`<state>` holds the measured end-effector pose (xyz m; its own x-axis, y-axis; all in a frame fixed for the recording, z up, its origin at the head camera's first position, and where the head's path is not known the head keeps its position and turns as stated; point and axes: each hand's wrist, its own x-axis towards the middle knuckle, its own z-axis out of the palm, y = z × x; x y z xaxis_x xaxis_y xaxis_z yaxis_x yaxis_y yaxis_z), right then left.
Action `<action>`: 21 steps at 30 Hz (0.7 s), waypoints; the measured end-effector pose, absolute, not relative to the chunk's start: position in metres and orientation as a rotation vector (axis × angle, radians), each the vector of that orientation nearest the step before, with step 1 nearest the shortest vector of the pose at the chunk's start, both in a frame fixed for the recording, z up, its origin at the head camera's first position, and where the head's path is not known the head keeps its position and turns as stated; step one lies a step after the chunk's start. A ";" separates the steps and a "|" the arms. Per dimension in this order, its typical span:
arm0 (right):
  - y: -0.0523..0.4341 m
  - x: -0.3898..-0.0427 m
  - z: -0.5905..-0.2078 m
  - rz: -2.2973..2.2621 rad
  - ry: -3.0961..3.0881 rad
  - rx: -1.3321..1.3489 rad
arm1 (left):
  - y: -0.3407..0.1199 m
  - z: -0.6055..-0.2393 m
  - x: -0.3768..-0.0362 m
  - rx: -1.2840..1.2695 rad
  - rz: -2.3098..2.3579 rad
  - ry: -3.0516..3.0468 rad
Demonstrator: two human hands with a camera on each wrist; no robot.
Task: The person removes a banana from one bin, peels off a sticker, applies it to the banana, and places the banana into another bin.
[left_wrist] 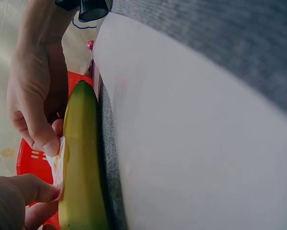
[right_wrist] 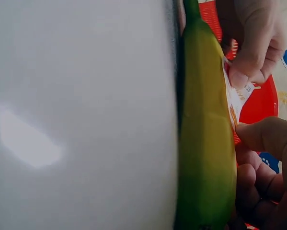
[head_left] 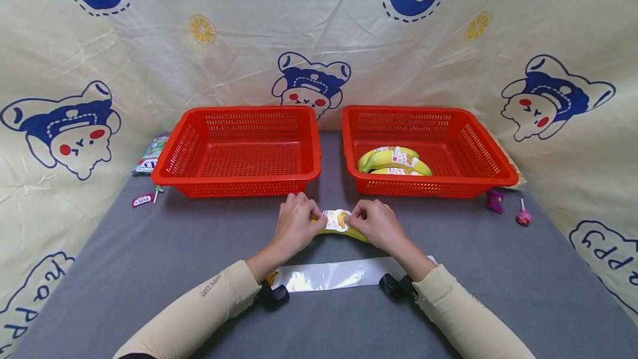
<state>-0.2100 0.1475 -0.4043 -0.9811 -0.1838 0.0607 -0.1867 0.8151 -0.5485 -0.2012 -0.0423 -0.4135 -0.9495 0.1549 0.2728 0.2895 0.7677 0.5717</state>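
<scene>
A yellow-green banana [head_left: 355,234] lies on the grey table just in front of the two red baskets. A white label [head_left: 336,220] printed with a banana picture sits on its upper side. My left hand [head_left: 299,219] pinches the label's left end and my right hand [head_left: 371,220] pinches its right end. In the left wrist view the banana [left_wrist: 81,158] shows with the label [left_wrist: 60,162] held between both thumbs. The right wrist view shows the same banana [right_wrist: 205,143] and label [right_wrist: 236,98]. A glossy white backing strip [head_left: 334,274] lies flat between my wrists.
The left red basket [head_left: 239,179] has nothing in it. In the right red basket [head_left: 433,186] lie labelled bananas [head_left: 394,160]. Snack packets [head_left: 149,155] and a small sachet [head_left: 141,200] lie at the left, a purple wrapper [head_left: 495,200] and a lollipop [head_left: 523,216] at the right.
</scene>
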 end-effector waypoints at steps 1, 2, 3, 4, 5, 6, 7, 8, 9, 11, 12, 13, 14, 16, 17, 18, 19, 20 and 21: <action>0.147 -0.210 -0.405 0.882 -2.984 0.313 | -0.042 -0.414 -0.201 -0.363 -0.913 -2.751; 0.147 -0.210 -0.405 0.860 -2.980 0.320 | -0.042 -0.414 -0.201 -0.372 -0.890 -2.750; 0.146 -0.210 -0.405 0.841 -2.977 0.323 | -0.041 -0.414 -0.201 -0.377 -0.875 -2.751; 0.146 -0.210 -0.406 0.822 -2.974 0.326 | -0.041 -0.414 -0.201 -0.380 -0.867 -2.753; 0.146 -0.210 -0.406 0.807 -2.970 0.329 | -0.041 -0.414 -0.201 -0.381 -0.867 -2.756; 0.145 -0.210 -0.407 0.795 -2.967 0.331 | -0.041 -0.414 -0.200 -0.382 -0.872 -2.755; 0.145 -0.210 -0.407 0.783 -2.961 0.335 | -0.040 -0.414 -0.200 -0.382 -0.875 -2.752; 0.145 -0.210 -0.407 0.775 -2.957 0.338 | -0.040 -0.414 -0.200 -0.383 -0.879 -2.744; 0.144 -0.210 -0.407 0.766 -2.952 0.342 | -0.040 -0.414 -0.199 -0.385 -0.887 -2.737; 0.144 -0.210 -0.407 0.754 -2.943 0.349 | -0.040 -0.415 -0.199 -0.394 -0.900 -2.716; 0.144 -0.210 -0.407 0.745 -2.940 0.352 | -0.040 -0.415 -0.199 -0.396 -0.907 -2.706; 0.144 -0.209 -0.407 0.737 -2.937 0.353 | -0.040 -0.415 -0.199 -0.397 -0.911 -2.699; 0.144 -0.209 -0.407 0.740 -2.936 0.347 | -0.040 -0.415 -0.199 -0.396 -0.920 -2.698; 0.144 -0.209 -0.406 0.759 -2.935 0.325 | -0.040 -0.416 -0.199 -0.392 -0.931 -2.697; 0.144 -0.209 -0.406 0.771 -2.938 0.310 | -0.040 -0.416 -0.199 -0.385 -0.947 -2.695; 0.145 -0.209 -0.406 0.785 -2.940 0.296 | -0.040 -0.416 -0.199 -0.376 -0.965 -2.693; 0.145 -0.209 -0.406 0.803 -2.942 0.284 | -0.040 -0.416 -0.199 -0.365 -0.985 -2.694; 0.145 -0.209 -0.406 0.827 -2.943 0.277 | -0.040 -0.415 -0.198 -0.358 -1.007 -2.695; 0.145 -0.209 -0.406 0.844 -2.945 0.275 | -0.041 -0.415 -0.198 -0.361 -1.022 -2.687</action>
<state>-0.2088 0.1454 -0.4058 -0.9819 -0.1527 0.1122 -0.1890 0.8336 -0.5190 -0.1983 -0.0409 -0.4154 -0.9397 0.1422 0.3110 0.3129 0.7244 0.6143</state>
